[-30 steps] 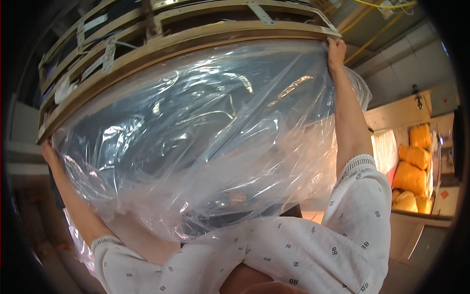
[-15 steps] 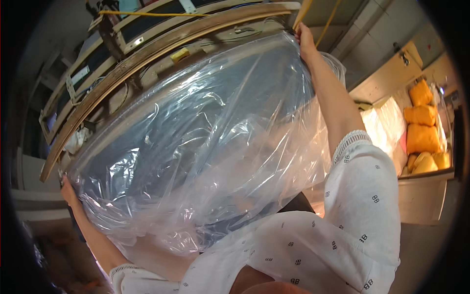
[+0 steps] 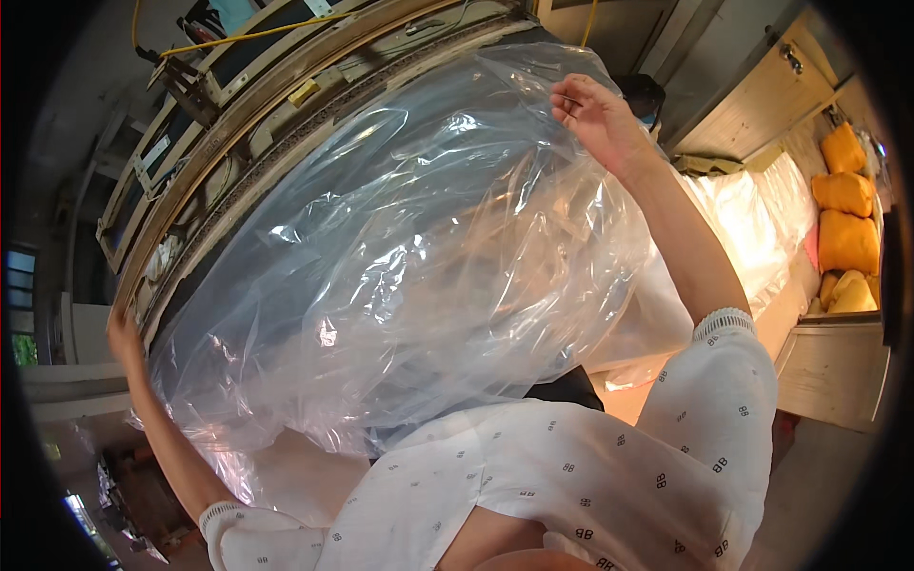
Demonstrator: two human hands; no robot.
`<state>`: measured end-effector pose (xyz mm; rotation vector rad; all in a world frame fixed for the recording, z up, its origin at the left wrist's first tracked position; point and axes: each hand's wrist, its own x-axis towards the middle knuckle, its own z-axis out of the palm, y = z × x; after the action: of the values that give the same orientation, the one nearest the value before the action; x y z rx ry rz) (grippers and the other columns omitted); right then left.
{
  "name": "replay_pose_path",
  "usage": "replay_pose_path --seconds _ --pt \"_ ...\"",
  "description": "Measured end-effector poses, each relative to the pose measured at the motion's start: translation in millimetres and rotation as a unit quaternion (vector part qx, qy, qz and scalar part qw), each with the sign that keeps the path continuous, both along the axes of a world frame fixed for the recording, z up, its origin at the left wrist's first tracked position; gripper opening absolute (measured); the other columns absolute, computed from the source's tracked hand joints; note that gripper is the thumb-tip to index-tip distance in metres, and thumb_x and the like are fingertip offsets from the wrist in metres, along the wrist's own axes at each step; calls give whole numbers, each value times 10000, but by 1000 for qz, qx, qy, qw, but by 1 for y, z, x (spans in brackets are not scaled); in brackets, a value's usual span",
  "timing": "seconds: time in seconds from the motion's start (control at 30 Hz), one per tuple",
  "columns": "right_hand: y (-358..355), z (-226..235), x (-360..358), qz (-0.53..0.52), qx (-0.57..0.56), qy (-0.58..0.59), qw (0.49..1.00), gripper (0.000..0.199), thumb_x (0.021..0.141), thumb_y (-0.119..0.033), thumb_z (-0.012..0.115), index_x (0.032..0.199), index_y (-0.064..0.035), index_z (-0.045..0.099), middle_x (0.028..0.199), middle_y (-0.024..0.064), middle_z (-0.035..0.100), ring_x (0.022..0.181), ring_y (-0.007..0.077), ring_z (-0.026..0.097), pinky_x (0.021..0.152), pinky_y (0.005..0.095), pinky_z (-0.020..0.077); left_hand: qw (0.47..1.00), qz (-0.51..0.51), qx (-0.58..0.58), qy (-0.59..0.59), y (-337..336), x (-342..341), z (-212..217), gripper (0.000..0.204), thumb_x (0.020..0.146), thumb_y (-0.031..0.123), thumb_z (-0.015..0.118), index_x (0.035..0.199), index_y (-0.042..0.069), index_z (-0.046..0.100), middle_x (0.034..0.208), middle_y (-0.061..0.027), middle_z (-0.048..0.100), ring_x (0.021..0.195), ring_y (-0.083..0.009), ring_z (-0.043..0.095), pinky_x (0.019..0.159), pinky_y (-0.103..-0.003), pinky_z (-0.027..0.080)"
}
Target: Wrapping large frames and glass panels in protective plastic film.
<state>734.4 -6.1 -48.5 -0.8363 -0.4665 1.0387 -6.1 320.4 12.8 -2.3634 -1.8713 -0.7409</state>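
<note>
A large sheet of clear plastic film [image 3: 381,266] spreads over the work surface in front of me, wrinkled and shiny, its near part hanging in folds against my body. My right hand [image 3: 600,119] is lifted over the film's far right corner, with the fingers loosely curled and apart and nothing seen in them. At the left end of a long curved-looking brown bar [image 3: 228,124] is my left hand [image 3: 124,338], beside the film's left edge. Its fingers are smeared and partly hidden, so their grip does not show.
Beyond the bar runs a frame with metal brackets [image 3: 157,152] and a yellow cord [image 3: 257,36]. A small yellow block [image 3: 303,92] lies behind the bar. To the right are bright plastic-wrapped material [image 3: 752,219], several orange bundles [image 3: 847,238] and a wooden cabinet [image 3: 838,371].
My right hand has come away from the film's far right corner and moved nearer to me. The film has slid back from the bar toward me and lies looser. My left hand has shifted slightly.
</note>
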Motion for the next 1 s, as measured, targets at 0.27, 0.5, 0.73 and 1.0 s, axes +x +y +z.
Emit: replay_pose_path --seconds 0.27,0.5,0.73,1.0 --pt "18 19 -4 43 0 -199 979 135 830 -172 539 935 -89 525 928 -12 507 898 93 466 801 247 386 932 -361 -24 37 -119 483 -10 432 782 317 597 1016 -45 577 989 -187 588 941 -317 567 813 -392 441" --pt "68 6 24 -227 -18 -799 557 305 676 -121 555 981 -120 567 969 59 539 969 223 475 804 351 385 812 -358 -265 -377 -143 554 -82 236 790 227 612 854 0 601 694 -39 570 672 -120 538 641 -254 435" --pt "49 4 -61 -76 -65 -859 502 105 674 -113 561 772 -106 523 891 37 519 812 241 509 710 383 395 831 -213 -230 -458 -182 398 -72 148 830 176 595 887 40 600 693 30 513 607 -47 445 529 -187 360" --pt "30 -7 -102 -115 30 -865 487 79 655 -145 630 719 -153 583 752 -6 521 824 204 500 650 362 424 959 -66 -37 -272 -212 101 -74 174 859 156 568 932 -1 581 860 -11 559 801 -87 497 743 -211 409"
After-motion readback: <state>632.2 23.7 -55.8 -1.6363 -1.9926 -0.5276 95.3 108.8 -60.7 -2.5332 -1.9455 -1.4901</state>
